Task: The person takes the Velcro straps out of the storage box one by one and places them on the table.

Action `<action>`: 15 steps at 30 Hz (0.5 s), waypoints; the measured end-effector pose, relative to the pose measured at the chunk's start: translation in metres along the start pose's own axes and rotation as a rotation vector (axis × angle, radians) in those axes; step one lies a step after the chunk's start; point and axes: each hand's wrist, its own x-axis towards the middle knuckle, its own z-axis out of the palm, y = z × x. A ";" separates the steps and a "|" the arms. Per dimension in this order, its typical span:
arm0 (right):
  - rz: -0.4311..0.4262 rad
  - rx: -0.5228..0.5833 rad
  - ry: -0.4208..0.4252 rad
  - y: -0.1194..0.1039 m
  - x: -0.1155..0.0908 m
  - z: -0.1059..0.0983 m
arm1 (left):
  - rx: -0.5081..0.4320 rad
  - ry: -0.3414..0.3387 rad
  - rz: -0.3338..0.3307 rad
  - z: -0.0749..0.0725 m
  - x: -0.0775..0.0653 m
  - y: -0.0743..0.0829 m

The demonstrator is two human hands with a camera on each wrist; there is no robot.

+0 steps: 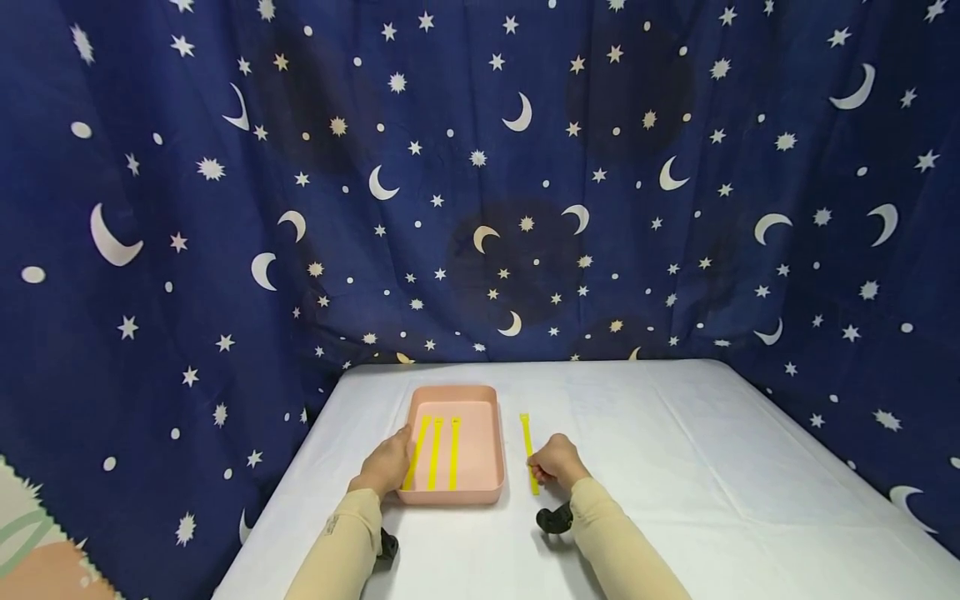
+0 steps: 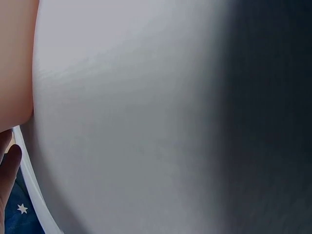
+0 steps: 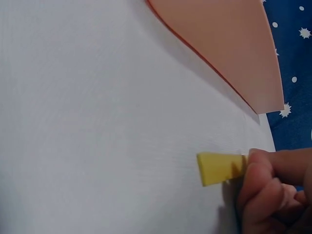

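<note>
A shallow pink tray (image 1: pixel 465 497) sits on the white table, three yellow straps with small buckle-like heads (image 1: pixel 454 454) lying lengthwise in its left part. At the tray's left rim my left hand (image 1: pixel 386 464) grips the side; its fingers (image 2: pixel 9 170) show at the outer wall in the left wrist view. To the right of the tray my right hand (image 1: pixel 558 460) pinches another yellow strap (image 1: pixel 527 433) between thumb and fingers, near its lower part. The strap's plain end (image 3: pixel 219 168) sticks out past the fingertips in the right wrist view, close over the cloth.
White cloth covers the table (image 1: pixel 675 467). A dark blue curtain (image 1: pixel 480 167) with moons and stars hangs behind it and along both sides. Black devices, one of them a curved piece (image 1: pixel 553 520), sit under the wrists. A patterned fabric (image 1: pixel 37 542) shows at the lower left.
</note>
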 end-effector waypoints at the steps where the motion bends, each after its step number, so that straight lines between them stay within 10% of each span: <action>1: -0.003 0.013 -0.003 0.001 0.000 0.001 | -0.003 -0.001 -0.003 0.000 -0.001 0.000; 15: -0.008 0.069 0.018 -0.001 -0.001 -0.001 | -0.009 0.007 0.031 -0.003 -0.005 0.001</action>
